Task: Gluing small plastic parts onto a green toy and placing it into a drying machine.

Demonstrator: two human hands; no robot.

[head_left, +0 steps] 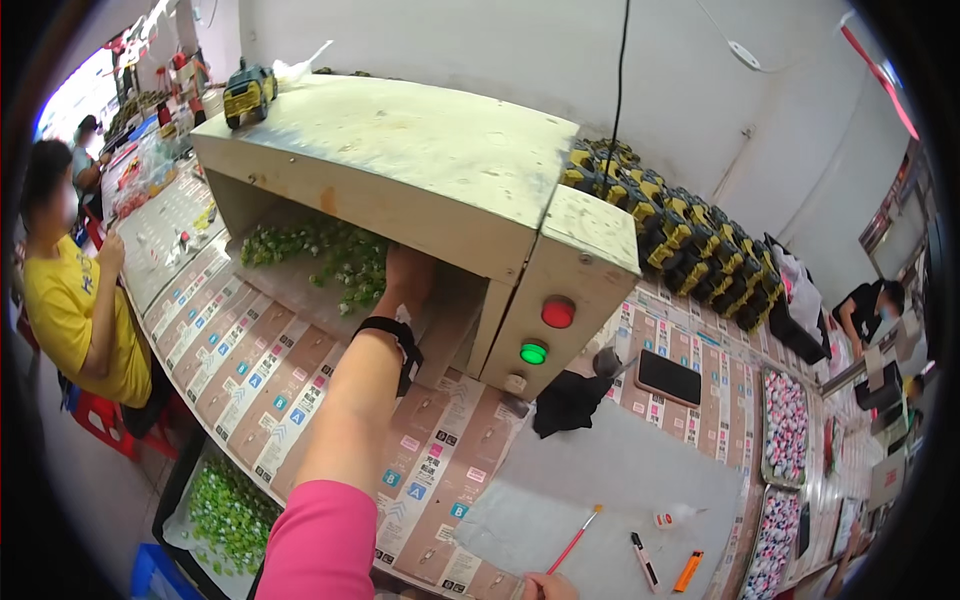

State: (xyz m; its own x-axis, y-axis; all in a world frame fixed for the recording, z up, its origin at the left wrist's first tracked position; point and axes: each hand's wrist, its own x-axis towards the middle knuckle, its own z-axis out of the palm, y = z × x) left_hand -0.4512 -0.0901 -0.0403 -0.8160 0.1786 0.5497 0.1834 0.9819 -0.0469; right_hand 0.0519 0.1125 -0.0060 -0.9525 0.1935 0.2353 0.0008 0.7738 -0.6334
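Have left hand (410,268) inside the cream box (390,140), in through the open front. Can't tell if spread or pinching, being hidden past the wrist by the front panel. Find green-and-white pieces (310,245) in the same box, scattered on a pale sheet, mostly left of the left hand, with the nearest just beside the wrist; can't confirm contact. Get only a sliver of right hand (548,588) at the lower edge, by the handle end of a pink brush (573,544), well apart from those pieces; can't tell if gripping. See more green-and-white bits in a dark tray (168,525), low on the left, beside the tabletop (250,385). Note red light (558,312) above green light (534,352) on the box's right end. Further right, see black cloth (572,402) just beside the box, then phone (669,385). On the grey sheet (600,460) near the right hand, see small white bottle (672,518), marker (644,560) and orange cutter (688,571).
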